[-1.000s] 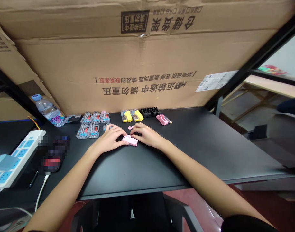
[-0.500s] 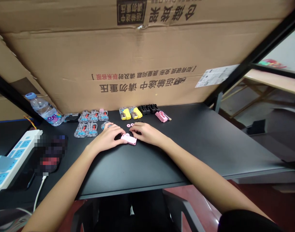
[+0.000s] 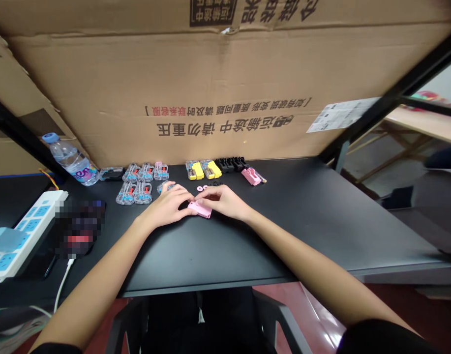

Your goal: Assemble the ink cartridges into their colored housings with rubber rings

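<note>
A small pink plastic part [image 3: 200,210] lies on the black table. My left hand [image 3: 169,205] is closed on its left end, thumb in front and fingers behind. The thumb and forefinger of my right hand [image 3: 225,202] pinch at the part's top edge; the fingertips partly hide what they grip there. Small pink rings [image 3: 199,189] and black rings [image 3: 215,184] lie just behind my right hand. A clear plastic piece with blue inside [image 3: 161,187] is partly covered by my left hand.
Clear cases with red and blue parts [image 3: 143,191] stand at the back left. Yellow pieces [image 3: 197,170], black pieces [image 3: 225,165] and another pink piece [image 3: 252,176] line the back. A bottle [image 3: 72,160], power strip [image 3: 26,231] and phone [image 3: 81,231] are leftward. Cardboard [image 3: 210,64] walls the back.
My right hand has come in to the pink part, its thumb and forefinger now at the top edge. The left hand keeps its hold. The whole view has shifted slightly.
</note>
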Demonstrator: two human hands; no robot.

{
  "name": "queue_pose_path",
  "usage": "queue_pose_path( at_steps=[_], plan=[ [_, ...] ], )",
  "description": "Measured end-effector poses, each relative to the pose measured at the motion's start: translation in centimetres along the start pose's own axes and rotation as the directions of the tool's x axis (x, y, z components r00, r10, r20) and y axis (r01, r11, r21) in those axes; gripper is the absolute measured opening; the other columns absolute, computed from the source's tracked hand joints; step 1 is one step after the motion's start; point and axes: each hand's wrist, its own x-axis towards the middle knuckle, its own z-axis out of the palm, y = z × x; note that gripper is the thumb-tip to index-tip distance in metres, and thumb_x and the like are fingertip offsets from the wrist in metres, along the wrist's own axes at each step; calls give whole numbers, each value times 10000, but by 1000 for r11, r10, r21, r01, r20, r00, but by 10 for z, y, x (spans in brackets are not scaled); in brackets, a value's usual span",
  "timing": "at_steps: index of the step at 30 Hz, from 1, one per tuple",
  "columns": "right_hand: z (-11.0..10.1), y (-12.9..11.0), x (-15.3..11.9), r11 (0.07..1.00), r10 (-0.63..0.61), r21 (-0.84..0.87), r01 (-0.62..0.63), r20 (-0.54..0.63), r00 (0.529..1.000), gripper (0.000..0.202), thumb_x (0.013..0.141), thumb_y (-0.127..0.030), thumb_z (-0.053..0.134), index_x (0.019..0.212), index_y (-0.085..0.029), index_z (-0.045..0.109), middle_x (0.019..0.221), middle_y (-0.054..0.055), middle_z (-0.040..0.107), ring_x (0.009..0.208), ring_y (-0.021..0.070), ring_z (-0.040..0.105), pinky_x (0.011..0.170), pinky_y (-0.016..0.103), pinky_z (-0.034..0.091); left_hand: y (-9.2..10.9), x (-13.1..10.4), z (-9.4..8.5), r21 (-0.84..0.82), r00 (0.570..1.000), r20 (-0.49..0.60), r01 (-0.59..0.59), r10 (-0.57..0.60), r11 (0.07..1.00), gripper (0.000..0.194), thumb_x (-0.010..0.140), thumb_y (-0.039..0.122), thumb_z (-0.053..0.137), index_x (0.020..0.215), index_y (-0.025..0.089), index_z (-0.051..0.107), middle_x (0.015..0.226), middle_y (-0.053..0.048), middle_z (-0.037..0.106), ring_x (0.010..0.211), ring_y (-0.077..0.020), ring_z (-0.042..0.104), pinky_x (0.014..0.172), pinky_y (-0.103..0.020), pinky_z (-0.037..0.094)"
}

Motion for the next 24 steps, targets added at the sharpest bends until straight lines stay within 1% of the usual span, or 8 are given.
queue_pose_path(
  at_steps=[2,5,8,11,14,18,21,24],
  plan=[
    [1,0,1,1000,10,5,-10,3,1000,257,920,-425,740,1005,-203,836,1014,60,808,917,221,749,870,368,592,0,0,0,-3,1000,-3,5,-5,1000,270,1041,498,643,1092,252,742,1093,-40,770,1157,-254,642,1253,-548,213],
    [4,3,2,998,51,41,-51,3,999,257,900,-428,752,986,-189,789,922,49,786,838,202,737,796,347,594,0,1,0,-1,1000,-20,15,-15,1000,248,1023,486,674,1065,254,750,1080,-33,780,1150,-254,651,1253,-551,214],
    [8,4,2,989,109,105,-107,-15,994,279,866,-397,773,1040,-185,724,865,33,769,793,188,731,764,332,587,0,1,1,7,999,-38,8,-8,1000,230,1017,470,688,1056,255,759,1077,-36,785,1133,-251,661,1253,-553,219],
    [10,3,2,983,130,131,-128,-10,991,293,856,-369,763,1075,-193,681,840,18,756,764,176,718,731,318,567,0,1,1,3,999,-42,0,0,1000,219,1009,465,697,1053,263,769,1068,-37,785,1127,-253,663,1257,-555,218],
    [12,-1,2,983,134,131,-131,-11,991,251,853,-360,747,1024,-195,669,805,5,731,721,163,690,685,301,544,1,1,1,-1,999,-46,-4,4,1000,230,1006,477,699,1039,260,766,1051,-34,781,1120,-251,662,1254,-551,221],
    [15,-5,1,981,148,129,-142,-40,988,222,833,-351,754,961,-198,658,759,-6,707,666,152,652,644,290,522,3,1,1,4,999,-53,-14,14,1000,243,1007,485,701,1017,248,755,1027,-31,774,1103,-244,661,1246,-539,227],
    [17,-2,1,983,137,130,-129,-52,989,234,844,-373,763,961,-195,664,756,-2,712,664,155,653,651,294,528,4,1,0,11,998,-56,-17,17,1000,233,1001,474,712,1022,246,754,1035,-28,776,1102,-243,662,1241,-531,233],
    [13,5,3,994,82,75,-74,-110,991,241,892,-412,746,976,-190,704,882,41,766,777,182,701,735,319,569,3,1,-2,19,998,-58,2,0,1000,229,1002,472,707,1045,254,761,1055,-31,782,1102,-249,659,1229,-533,245]
  ],
)
